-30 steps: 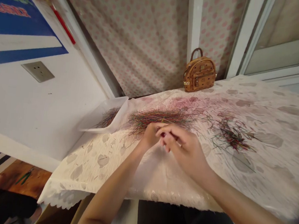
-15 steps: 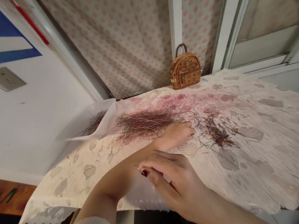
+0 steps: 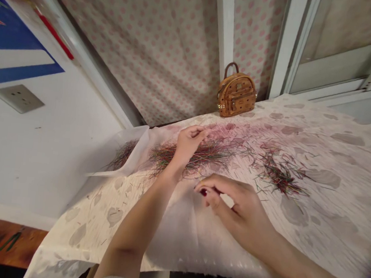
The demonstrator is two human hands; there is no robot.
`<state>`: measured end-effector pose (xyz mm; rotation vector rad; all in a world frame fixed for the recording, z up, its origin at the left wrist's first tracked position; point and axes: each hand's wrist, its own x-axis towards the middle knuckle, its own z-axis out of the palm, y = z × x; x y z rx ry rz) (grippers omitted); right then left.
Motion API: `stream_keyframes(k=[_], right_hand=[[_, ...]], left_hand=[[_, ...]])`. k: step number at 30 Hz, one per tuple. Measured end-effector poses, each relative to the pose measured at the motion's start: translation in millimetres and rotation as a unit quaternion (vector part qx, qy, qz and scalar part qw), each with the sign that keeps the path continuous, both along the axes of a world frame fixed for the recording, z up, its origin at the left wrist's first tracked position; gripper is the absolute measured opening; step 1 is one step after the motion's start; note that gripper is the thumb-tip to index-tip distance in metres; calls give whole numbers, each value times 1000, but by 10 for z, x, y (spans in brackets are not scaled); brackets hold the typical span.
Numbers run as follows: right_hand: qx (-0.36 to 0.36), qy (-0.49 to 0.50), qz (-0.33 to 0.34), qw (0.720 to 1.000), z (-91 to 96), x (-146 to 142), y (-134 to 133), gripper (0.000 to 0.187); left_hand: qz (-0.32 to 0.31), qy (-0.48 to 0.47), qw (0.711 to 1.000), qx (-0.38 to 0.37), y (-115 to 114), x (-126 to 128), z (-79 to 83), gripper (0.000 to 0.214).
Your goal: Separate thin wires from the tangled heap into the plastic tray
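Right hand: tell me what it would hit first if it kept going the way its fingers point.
The left wrist most likely. The right hand's fingertips point up and across toward it, above the white cloth. Depth is unclear, so the hand could pass over it.

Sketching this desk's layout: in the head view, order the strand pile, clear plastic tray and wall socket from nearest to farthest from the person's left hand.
From the left hand:
1. Strand pile: under the hand.
2. Clear plastic tray: left of it, at the table's edge.
3. Wall socket: farther left, on the white wall.
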<state>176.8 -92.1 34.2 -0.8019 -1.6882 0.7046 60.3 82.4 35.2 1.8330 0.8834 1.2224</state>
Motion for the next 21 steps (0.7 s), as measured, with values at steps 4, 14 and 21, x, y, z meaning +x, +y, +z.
stream_keyframes(k=[4, 14, 21], right_hand=[[-58, 29, -38, 997, -33, 32, 152, 18], [-105, 41, 11, 994, -99, -57, 182, 18], [-129, 36, 20, 991, -229, -188, 220, 19]], left_hand=[[104, -112, 988, -7, 75, -467, 191, 19], [341, 10, 889, 305, 4, -1506, 1150, 16], [173, 364, 900, 168, -157, -879, 218, 19]])
